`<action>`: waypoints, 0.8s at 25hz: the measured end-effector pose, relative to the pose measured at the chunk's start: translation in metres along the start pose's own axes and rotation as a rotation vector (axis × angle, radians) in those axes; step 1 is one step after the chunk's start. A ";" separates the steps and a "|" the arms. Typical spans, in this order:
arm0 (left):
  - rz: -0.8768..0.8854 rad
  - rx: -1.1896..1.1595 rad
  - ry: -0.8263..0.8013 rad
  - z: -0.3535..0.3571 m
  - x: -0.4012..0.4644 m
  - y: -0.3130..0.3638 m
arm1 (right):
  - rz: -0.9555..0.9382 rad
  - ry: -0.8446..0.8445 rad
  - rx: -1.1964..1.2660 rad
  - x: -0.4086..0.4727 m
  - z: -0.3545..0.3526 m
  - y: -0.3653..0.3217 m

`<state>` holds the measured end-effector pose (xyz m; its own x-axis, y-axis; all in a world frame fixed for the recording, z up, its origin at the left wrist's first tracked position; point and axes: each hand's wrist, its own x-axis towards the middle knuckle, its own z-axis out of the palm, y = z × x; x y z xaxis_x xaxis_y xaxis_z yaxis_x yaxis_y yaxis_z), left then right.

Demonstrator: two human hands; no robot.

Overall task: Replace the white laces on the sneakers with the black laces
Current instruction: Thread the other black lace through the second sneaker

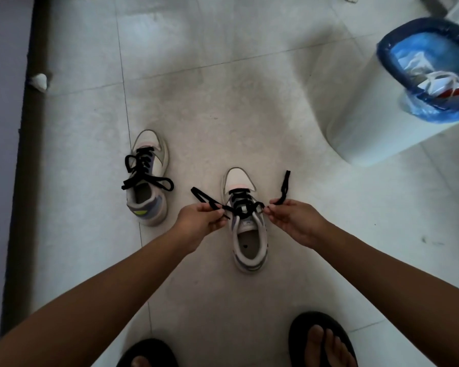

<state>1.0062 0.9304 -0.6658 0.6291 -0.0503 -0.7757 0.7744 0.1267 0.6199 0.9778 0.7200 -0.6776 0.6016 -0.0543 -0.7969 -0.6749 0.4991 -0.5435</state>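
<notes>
- Both grips are clenched on the black lace (245, 207): left hand (200, 221) pinches one end, right hand (293, 218) the other, pulled apart.
- Judged soft, light and limp; best held near the knot, where pull tightens it.
- Between the grips, the right sneaker (249, 234) stands on the floor, laced black.
- Left of the grips, the left sneaker (149, 178) already carries a tied black bow.

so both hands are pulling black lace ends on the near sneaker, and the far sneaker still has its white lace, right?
Not quite. The far sneaker is already laced in black, tied in a bow, as the head view shows. The rest holds: left hand and right hand each pinch an end of the black lace on the near sneaker.
</notes>
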 end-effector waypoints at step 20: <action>0.192 0.352 0.064 -0.002 -0.006 -0.021 | -0.385 0.127 -0.486 -0.006 -0.002 0.015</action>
<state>0.9866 0.9301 -0.6744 0.7679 0.0048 -0.6405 0.6257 -0.2194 0.7486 0.9635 0.7264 -0.6815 0.8046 -0.2689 -0.5294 -0.5552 -0.0246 -0.8313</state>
